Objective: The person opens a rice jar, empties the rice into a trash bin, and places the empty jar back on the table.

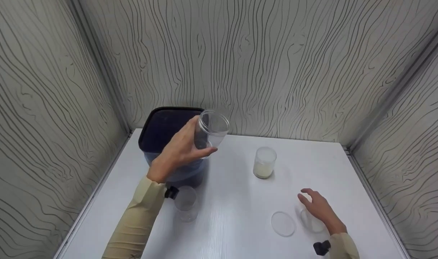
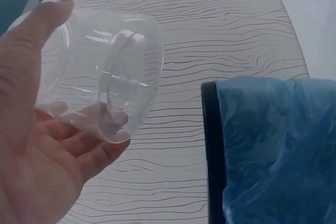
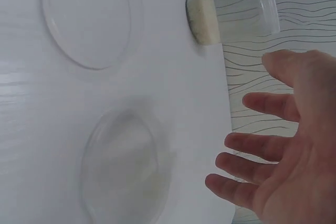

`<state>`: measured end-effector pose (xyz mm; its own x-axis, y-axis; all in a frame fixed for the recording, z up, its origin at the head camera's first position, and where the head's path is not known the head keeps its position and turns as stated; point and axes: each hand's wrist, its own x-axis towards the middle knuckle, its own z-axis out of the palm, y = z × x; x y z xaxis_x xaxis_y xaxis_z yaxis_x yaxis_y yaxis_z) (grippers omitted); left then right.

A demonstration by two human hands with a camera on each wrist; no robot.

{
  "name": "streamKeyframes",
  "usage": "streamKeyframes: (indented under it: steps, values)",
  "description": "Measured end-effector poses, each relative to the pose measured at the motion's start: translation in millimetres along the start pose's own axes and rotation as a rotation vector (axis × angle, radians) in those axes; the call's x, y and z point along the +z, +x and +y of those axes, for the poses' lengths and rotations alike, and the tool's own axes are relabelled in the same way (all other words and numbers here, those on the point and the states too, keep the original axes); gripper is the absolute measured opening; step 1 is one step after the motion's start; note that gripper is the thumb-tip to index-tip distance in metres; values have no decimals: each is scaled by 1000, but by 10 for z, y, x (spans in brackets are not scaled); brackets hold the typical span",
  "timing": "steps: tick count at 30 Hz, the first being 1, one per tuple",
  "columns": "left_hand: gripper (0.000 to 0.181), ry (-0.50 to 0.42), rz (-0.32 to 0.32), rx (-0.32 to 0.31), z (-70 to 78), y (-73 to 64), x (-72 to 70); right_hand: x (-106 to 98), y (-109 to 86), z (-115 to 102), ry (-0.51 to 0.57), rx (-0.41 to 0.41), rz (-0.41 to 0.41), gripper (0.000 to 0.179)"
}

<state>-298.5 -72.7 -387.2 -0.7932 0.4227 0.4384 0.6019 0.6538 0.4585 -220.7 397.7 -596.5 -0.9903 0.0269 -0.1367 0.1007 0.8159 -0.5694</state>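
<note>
My left hand [image 1: 179,147] grips a clear plastic jar [image 1: 216,126] in the air, thumb on one side and fingers on the other. The jar is tilted with its mouth uncovered; in the left wrist view the jar [image 2: 105,61] looks see-through with nothing in it. Just left of it stands a bin with a blue bag [image 2: 278,150]. My right hand [image 1: 319,208] hovers with relaxed, spread fingers over a round clear lid [image 1: 312,223], which it partly hides. Another flat clear lid [image 1: 283,224] lies to its left.
Farther back on the white table [image 1: 233,201] stands a clear jar with a pale layer in its bottom [image 1: 264,165]. A clear cup-like container [image 1: 186,203] is beside my left wrist, in front of the bin. Patterned wall panels [image 1: 258,72] enclose the table.
</note>
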Motion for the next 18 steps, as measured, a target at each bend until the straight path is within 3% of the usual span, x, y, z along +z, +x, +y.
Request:
streamKeyframes:
  steps: [5,18]
  values:
    - [100,-28,23,10,9,-76,109,-71,32,-114,11,-28,10,64]
    - [97,-84,-9,-28,43,-301,470,-204,78,-340,42,-76,38,64]
